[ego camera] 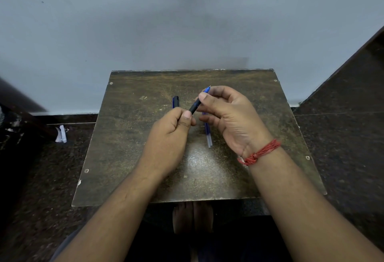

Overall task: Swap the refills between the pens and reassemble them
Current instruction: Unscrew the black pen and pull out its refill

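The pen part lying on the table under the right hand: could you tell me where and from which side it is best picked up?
Grip the pen part at its near, clear end, coming from above. It lies flat on the table, and the right hand covers its far end.

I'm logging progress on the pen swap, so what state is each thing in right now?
Left hand: shut on held pen's rear.
Right hand: shut on held pen's front.
Held pen: lifted, tilted, tip away.
Cap: lying on table.
Refills: lying loose on table.
Table: bearing parts.
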Action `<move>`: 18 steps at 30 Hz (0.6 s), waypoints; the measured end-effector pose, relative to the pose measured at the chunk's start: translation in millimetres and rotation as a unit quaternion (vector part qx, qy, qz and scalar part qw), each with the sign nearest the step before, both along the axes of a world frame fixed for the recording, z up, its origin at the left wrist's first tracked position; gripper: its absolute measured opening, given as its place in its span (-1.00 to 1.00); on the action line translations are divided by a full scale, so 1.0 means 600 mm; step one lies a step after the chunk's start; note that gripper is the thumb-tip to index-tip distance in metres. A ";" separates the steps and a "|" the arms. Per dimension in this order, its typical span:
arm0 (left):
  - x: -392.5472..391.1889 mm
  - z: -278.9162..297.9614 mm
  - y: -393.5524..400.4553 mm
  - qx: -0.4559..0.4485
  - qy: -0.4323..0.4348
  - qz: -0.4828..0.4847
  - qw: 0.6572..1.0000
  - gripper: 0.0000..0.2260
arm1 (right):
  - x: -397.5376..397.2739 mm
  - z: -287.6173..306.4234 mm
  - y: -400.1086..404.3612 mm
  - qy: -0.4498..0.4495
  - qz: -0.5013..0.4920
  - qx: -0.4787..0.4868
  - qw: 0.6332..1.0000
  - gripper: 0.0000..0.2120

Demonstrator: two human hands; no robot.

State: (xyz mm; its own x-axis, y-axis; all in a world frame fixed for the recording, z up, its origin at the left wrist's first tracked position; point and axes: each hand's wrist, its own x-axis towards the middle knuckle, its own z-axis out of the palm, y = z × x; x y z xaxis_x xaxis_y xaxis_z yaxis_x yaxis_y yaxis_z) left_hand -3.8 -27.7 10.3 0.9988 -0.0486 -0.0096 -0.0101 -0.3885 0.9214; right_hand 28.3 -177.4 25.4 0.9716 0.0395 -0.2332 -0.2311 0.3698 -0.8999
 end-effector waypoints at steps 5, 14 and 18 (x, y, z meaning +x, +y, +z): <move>0.000 -0.003 -0.001 0.000 0.001 0.001 1.000 -0.75 | 0.001 -0.009 0.001 -0.010 -0.006 -0.060 0.998 -0.91; 0.001 -0.004 -0.001 -0.001 -0.003 0.001 1.000 -0.74 | -0.002 0.003 -0.004 -0.019 0.016 -0.018 1.000 -0.75; 0.001 -0.002 -0.001 -0.001 -0.004 0.001 1.000 -0.74 | -0.001 -0.002 0.000 -0.009 -0.002 -0.050 0.999 -0.91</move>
State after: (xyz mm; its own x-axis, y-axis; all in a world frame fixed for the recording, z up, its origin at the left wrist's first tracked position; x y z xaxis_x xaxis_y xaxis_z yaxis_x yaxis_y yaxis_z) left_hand -3.5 -28.6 9.0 0.9989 -0.0461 -0.0024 -0.0157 -0.3866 0.9221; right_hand 27.8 -177.3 24.2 0.9758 0.0124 -0.2183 -0.2130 0.2781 -0.9366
